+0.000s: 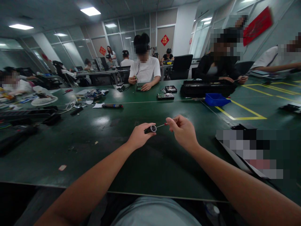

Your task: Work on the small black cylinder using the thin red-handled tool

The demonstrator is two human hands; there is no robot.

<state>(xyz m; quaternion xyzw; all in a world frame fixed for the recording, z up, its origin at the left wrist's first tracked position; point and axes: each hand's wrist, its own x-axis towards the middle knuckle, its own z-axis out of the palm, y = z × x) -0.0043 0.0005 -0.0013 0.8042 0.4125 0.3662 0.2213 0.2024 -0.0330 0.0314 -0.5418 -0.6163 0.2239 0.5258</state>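
My left hand is closed around a small black cylindrical part, its round end with a pale ring turned toward my right. In my right hand is a screwdriver with a red handle, most of which my fingers hide. Its thin metal shaft points left, and the tip meets the round end of the black part, or comes very close; I cannot tell which. Both hands are just above the green table, near its front edge.
A dark pen-shaped tool lies beyond my left hand. Hard drives, a long black casing and a blue bin stand farther back. Clutter and a white fan-like part fill the left. Across the table a person works.
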